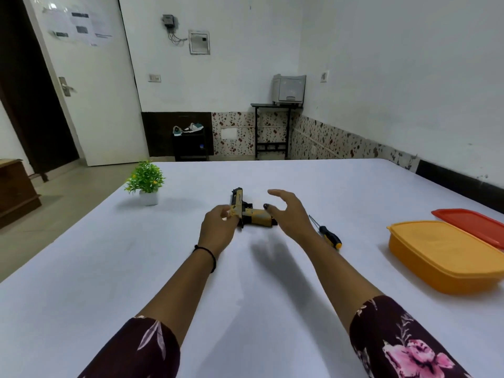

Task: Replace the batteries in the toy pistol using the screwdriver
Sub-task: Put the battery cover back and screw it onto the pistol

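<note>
A yellow and black toy pistol (249, 210) lies on the white table (109, 268), barrel pointing away, grip to the right. My left hand (218, 227) pinches the rear of its slide with the fingertips. My right hand (290, 211) hovers just right of the grip, fingers spread and curved, holding nothing. A screwdriver (326, 231) with a black and yellow handle lies on the table right of my right wrist, its shaft pointing away. No batteries are visible.
An orange plastic box (447, 255) stands near the right edge, with a red lid (474, 225) lying behind it. A small green potted plant (146, 181) stands at the far left of the table.
</note>
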